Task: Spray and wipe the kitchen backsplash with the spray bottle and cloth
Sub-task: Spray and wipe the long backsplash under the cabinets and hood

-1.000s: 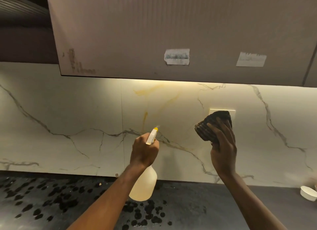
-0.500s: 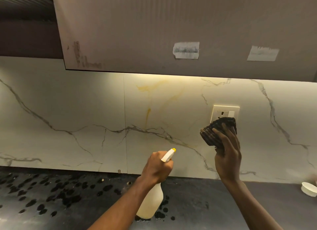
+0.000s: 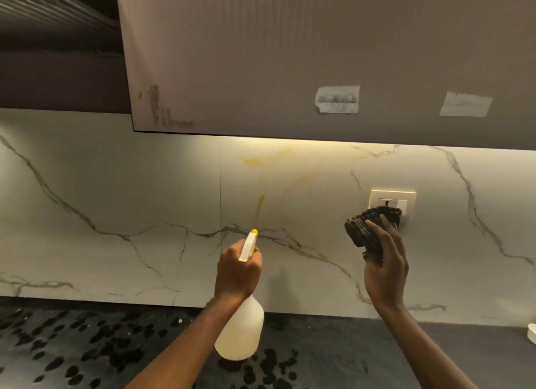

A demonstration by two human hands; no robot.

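Observation:
My left hand (image 3: 236, 271) grips the neck of a white spray bottle (image 3: 240, 333), whose yellow-tipped nozzle points up at the white marble backsplash (image 3: 116, 214). Yellow streaks (image 3: 261, 203) run down the backsplash just above the nozzle. My right hand (image 3: 384, 268) holds a bunched dark cloth (image 3: 367, 229) against the wall, right below a wall socket (image 3: 393, 200). The cloth's upper edge overlaps the socket's lower edge.
A grey wall cabinet (image 3: 290, 55) with two taped labels hangs above the backsplash. A dark countertop (image 3: 333, 356) with black spots runs along the bottom. A small white bowl (image 3: 532, 333) sits at the far right edge.
The spray bottle dropped lower half a second ago and has risen again toward the yellow streaks. The cloth slid down off the socket, which now shows above it.

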